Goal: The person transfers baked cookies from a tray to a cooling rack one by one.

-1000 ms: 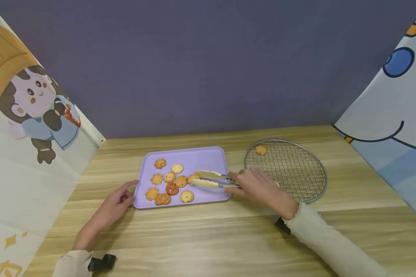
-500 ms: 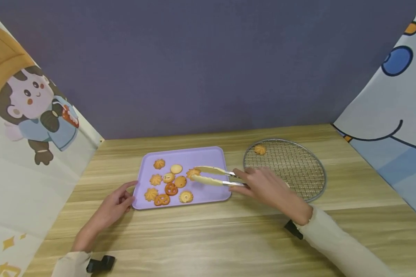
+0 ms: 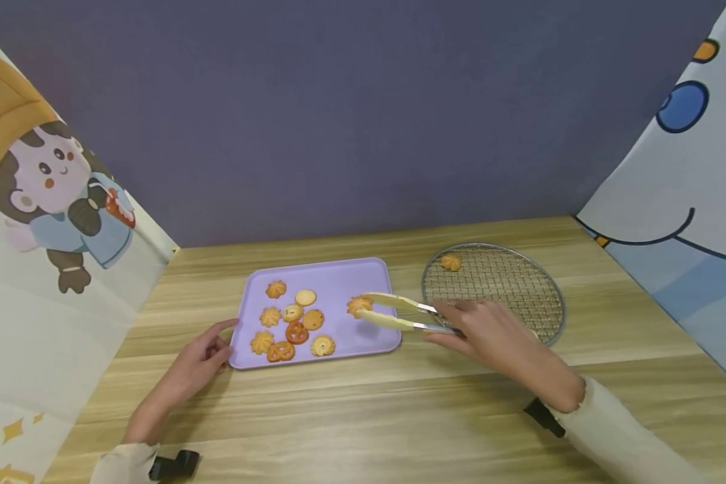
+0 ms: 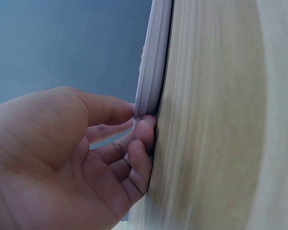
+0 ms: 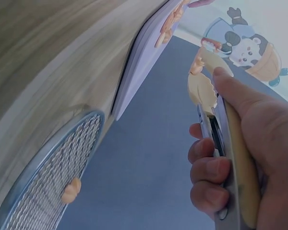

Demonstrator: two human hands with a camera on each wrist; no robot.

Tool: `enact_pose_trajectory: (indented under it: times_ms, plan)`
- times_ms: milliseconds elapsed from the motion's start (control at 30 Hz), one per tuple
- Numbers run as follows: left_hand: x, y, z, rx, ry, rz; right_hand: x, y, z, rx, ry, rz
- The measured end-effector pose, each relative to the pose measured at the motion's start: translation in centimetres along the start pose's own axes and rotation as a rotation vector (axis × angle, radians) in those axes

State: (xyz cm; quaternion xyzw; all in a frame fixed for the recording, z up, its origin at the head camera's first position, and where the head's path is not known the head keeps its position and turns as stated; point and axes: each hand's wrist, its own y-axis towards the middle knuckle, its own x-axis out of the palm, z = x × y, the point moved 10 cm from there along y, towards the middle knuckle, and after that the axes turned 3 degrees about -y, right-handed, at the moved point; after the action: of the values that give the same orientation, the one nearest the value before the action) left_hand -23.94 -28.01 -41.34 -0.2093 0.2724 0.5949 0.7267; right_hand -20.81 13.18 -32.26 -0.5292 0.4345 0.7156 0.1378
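Observation:
In the head view my right hand [image 3: 490, 336] grips a pair of tongs [image 3: 390, 321] with cream-coloured tips. Between those tips is a flower-shaped cookie [image 3: 358, 306], held above the right part of a lilac tray [image 3: 339, 274]. The right wrist view shows the same cookie [image 5: 197, 66] raised clear of the tray. My left hand [image 3: 196, 359] pinches the tray's left edge, thumb on the rim and fingers curled against its side in the left wrist view. On the tray's left half lie several cookies, among them a round plain one [image 3: 305, 298] and a pretzel [image 3: 281, 351].
Right of the tray, a round wire mesh rack [image 3: 508, 282] lies on the wooden table [image 3: 363, 417]. One flower-shaped cookie [image 3: 450, 262] sits near its far left rim. My right forearm partly covers the rack's near side. Printed panels stand left and right, a dark panel behind.
My right hand has drawn the tongs to the right, and the flower-shaped cookie has come along, away from the other cookies. My left hand has stayed at the tray's edge.

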Motion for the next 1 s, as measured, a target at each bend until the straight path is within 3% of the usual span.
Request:
enact_pose_trajectory:
  times_ms: [433,867,1000]
  plan:
    - [0.0,0.1,-0.5,-0.014,0.013,-0.002,-1.7,-3.0,3.8,0.092,-0.051,0.032]
    - [0.0,0.1,-0.1,-0.005,0.029,-0.002,0.1,-6.3,10.5,0.308,-0.022,-0.098]
    - [0.0,0.1,-0.4,-0.016,0.028,0.001,0.1,-6.9,12.0,0.344,-0.028,-0.099]
